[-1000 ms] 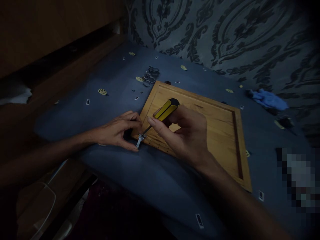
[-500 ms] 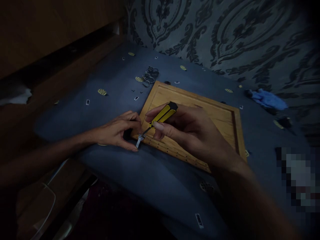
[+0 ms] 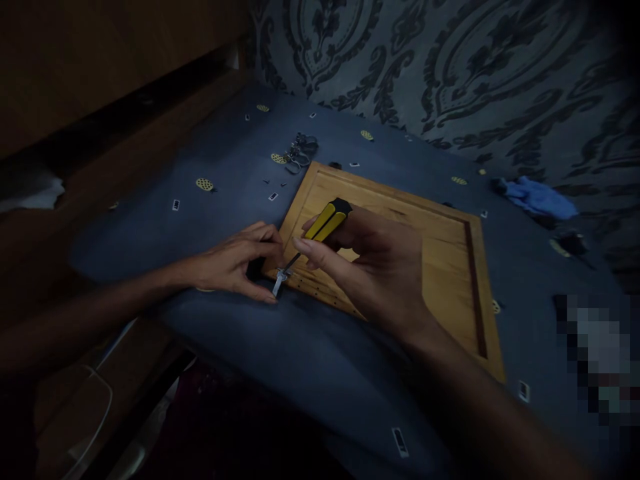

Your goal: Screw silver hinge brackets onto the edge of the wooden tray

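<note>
My right hand (image 3: pixel 365 260) is closed around the yellow-and-black handle of a screwdriver (image 3: pixel 327 220). The screwdriver's shaft slants down to a small silvery metal fitting (image 3: pixel 279 280) at the near-left corner of a framed wooden panel (image 3: pixel 395 201). My left hand (image 3: pixel 235 260) is curled at that corner, its thumb against the fitting's lower end and its fingers by the panel's edge. Small dark holes run along the near edge of the panel. Whether the tip sits in a screw head is too small to tell.
Beyond the panel lie a cluster of metal pieces (image 3: pixel 300 150) and a few small screws (image 3: pixel 275 182) on the blue patterned cloth (image 3: pixel 165 240). A blue crumpled cloth (image 3: pixel 540 198) rests at the right. Wooden furniture (image 3: pixel 115 60) stands on the left, a patterned wall behind.
My right hand has turned and shifted slightly left and down, and the screwdriver handle has tilted a little more upright. My left hand has stayed in place.
</note>
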Demonstrator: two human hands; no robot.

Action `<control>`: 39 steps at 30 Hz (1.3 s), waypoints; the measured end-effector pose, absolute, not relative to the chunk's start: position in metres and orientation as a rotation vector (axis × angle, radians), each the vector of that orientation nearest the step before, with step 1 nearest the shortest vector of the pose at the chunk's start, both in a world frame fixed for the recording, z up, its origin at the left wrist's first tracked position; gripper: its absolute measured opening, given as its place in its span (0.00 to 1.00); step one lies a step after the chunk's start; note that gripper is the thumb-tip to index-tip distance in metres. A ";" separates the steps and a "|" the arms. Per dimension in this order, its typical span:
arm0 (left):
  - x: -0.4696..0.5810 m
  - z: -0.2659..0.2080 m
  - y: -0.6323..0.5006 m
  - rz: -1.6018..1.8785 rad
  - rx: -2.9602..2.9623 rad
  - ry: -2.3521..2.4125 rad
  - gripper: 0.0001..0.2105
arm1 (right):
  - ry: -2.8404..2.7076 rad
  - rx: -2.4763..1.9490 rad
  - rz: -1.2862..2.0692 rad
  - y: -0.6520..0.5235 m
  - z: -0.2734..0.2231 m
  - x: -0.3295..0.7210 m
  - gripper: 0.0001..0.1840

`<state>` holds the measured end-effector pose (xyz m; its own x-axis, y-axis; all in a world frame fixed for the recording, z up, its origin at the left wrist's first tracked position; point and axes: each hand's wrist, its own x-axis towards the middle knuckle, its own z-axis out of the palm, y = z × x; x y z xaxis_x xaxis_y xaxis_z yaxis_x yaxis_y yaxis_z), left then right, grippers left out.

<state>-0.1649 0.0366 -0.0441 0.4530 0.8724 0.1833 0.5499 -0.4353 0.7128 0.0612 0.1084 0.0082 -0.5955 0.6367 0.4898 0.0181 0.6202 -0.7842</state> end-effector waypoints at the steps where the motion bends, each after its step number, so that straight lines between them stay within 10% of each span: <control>1: -0.165 -0.043 0.036 0.724 2.129 1.186 0.22 | -2.007 -0.524 0.951 0.108 0.008 0.061 0.11; 26: -0.165 -0.041 0.037 0.672 2.101 1.207 0.22 | -1.922 -0.498 0.933 0.110 0.002 0.057 0.20; 39: -0.166 -0.044 0.037 0.713 2.129 1.200 0.22 | -2.019 -0.503 1.146 0.111 0.009 0.062 0.09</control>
